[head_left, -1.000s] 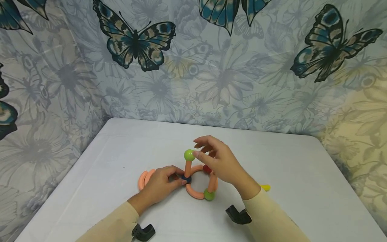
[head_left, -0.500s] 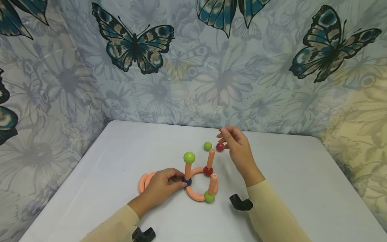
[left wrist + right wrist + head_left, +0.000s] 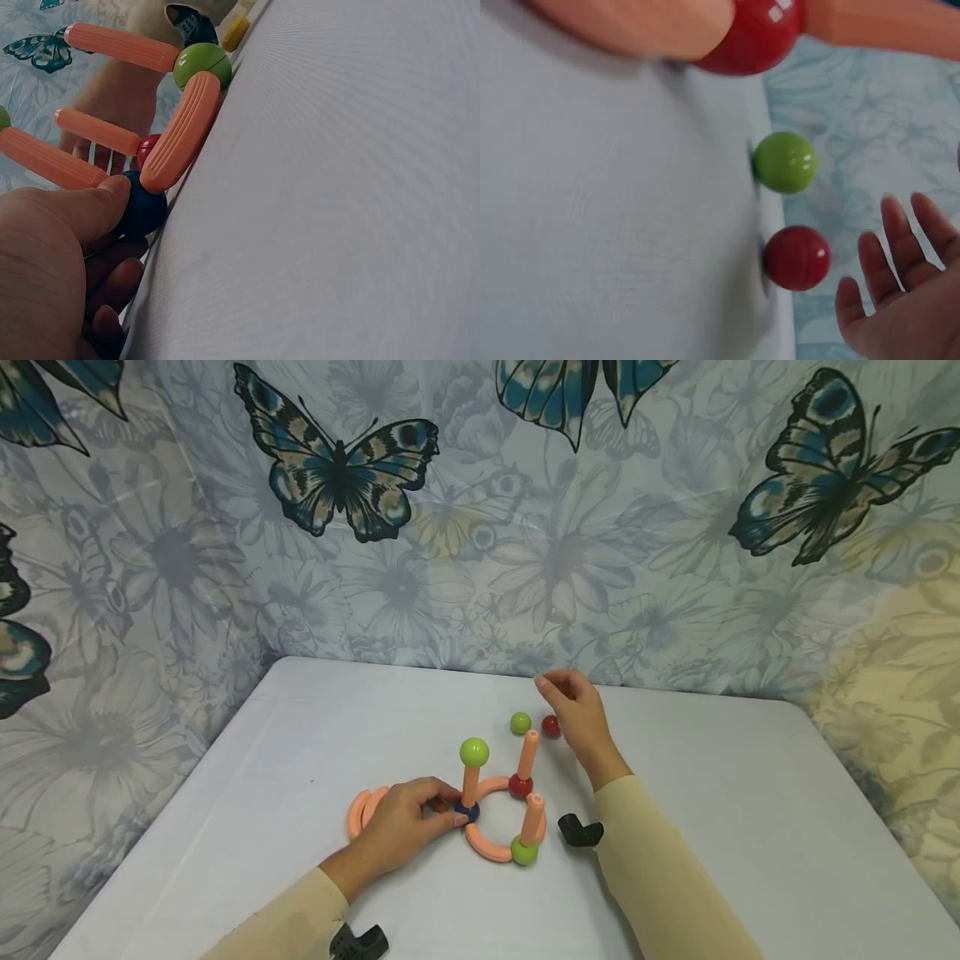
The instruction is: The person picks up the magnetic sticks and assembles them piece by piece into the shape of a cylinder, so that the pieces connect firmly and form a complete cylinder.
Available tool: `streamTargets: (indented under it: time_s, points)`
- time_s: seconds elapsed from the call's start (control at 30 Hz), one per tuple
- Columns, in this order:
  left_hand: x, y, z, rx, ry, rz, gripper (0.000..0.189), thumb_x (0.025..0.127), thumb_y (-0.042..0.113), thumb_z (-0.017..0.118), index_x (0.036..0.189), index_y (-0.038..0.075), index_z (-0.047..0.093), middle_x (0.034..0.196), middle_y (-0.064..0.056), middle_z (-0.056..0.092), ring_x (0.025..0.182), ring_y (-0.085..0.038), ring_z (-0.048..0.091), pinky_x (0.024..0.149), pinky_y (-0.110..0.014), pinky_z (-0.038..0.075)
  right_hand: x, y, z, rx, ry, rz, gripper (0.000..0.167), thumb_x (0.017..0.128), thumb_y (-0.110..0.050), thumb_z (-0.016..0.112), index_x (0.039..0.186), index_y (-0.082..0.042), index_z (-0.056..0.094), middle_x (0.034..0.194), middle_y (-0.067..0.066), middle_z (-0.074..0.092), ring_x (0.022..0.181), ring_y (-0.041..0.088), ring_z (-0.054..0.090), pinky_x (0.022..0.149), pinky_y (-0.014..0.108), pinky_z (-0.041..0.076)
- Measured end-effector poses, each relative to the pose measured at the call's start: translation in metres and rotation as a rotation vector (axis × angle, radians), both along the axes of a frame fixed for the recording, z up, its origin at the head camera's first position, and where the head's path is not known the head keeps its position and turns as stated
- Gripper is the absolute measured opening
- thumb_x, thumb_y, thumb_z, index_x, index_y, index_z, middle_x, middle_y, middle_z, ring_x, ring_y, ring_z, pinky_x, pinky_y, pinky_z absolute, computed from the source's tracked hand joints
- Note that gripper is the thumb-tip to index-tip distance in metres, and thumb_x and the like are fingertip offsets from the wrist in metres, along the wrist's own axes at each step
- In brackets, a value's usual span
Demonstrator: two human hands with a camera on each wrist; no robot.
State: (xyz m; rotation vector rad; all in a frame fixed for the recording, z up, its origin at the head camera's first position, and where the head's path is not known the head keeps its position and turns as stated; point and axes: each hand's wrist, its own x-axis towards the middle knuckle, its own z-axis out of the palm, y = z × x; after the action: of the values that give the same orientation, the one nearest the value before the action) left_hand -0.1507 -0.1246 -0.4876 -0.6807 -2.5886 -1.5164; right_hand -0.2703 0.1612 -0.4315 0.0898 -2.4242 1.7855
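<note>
On the white table stands a ring of curved orange sticks [image 3: 487,847] joined by balls. My left hand [image 3: 405,822] pinches the ring's blue ball [image 3: 146,208] between thumb and fingers. Above that ball rises an orange stick [image 3: 470,787] topped with a green ball [image 3: 474,752]. Upright sticks with bare tops also stand on the ring's red ball [image 3: 521,787] and its other green ball [image 3: 524,852]. Farther back, a loose red ball [image 3: 551,727] and a loose green ball [image 3: 521,722] lie beside my right hand [image 3: 587,718], which holds nothing, its fingers extended in the right wrist view.
Spare curved orange sticks [image 3: 356,814] lie left of the ring, partly behind my left hand. A yellow piece [image 3: 236,34] shows in the left wrist view near the right sleeve. Patterned fabric [image 3: 450,568] hangs behind the table's back edge.
My right hand has left the green ball atop the upright stick and moved back and right to the loose balls, which now show. My left hand keeps its hold on the blue ball.
</note>
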Motion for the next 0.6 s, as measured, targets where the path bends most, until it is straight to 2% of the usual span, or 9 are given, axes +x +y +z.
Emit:
streamTargets:
  time_s: [0.1,0.2,0.3,0.4,0.5,0.6]
  points:
    - [0.000,0.000,0.000,-0.001,-0.021,-0.001,0.018,0.096,0.023,0.089,0.111,0.019,0.082,0.104,0.011,0.076,0.090,-0.008,0.069,0.080,-0.031,0.057,-0.008,0.000,-0.009,0.080,-0.089,0.061,0.057,0.105,-0.047,0.073,0.146,-0.009,0.061,0.131,0.012,0.063,0.109,0.029,0.059,0.085,0.039,0.051]
    - [0.000,0.001,-0.001,-0.004,-0.039,-0.006,0.018,0.096,0.024,0.089,0.112,0.020,0.081,0.105,0.012,0.076,0.091,-0.009,0.069,0.081,-0.032,0.057,-0.014,0.001,-0.019,0.194,-0.157,0.134,0.055,0.103,-0.040,0.078,0.147,-0.011,0.063,0.134,0.011,0.062,0.111,0.030,0.059,0.084,0.041,0.051]
    - [0.000,0.001,-0.001,-0.008,-0.042,-0.006,0.019,0.095,0.024,0.089,0.112,0.020,0.081,0.105,0.014,0.075,0.091,-0.009,0.069,0.081,-0.032,0.057,-0.017,0.002,-0.027,0.319,-0.167,0.163,0.045,0.101,-0.032,0.082,0.139,-0.011,0.070,0.130,0.009,0.064,0.114,0.028,0.057,0.092,0.044,0.049]
    - [0.000,0.001,-0.001,-0.018,-0.034,0.002,0.018,0.095,0.025,0.089,0.111,0.020,0.081,0.105,0.014,0.075,0.091,-0.008,0.069,0.081,-0.031,0.057,-0.016,0.002,-0.029,0.377,-0.155,0.157,0.036,0.100,-0.027,0.083,0.131,-0.011,0.075,0.121,0.010,0.066,0.109,0.031,0.057,0.096,0.048,0.046]
    - [0.000,0.001,0.000,-0.022,-0.034,0.008,0.018,0.095,0.024,0.090,0.111,0.021,0.081,0.105,0.013,0.075,0.090,-0.008,0.068,0.080,-0.031,0.057,-0.013,0.002,-0.029,0.390,-0.135,0.145,0.035,0.101,-0.027,0.083,0.130,-0.010,0.075,0.117,0.009,0.068,0.108,0.031,0.059,0.097,0.049,0.047]
    - [0.000,0.000,0.001,-0.021,-0.038,0.009,0.019,0.095,0.024,0.090,0.112,0.020,0.081,0.105,0.011,0.076,0.091,-0.008,0.069,0.080,-0.032,0.057,-0.010,0.001,-0.026,0.366,-0.113,0.127,0.035,0.102,-0.027,0.081,0.132,-0.009,0.074,0.121,0.010,0.069,0.114,0.031,0.061,0.101,0.050,0.048]
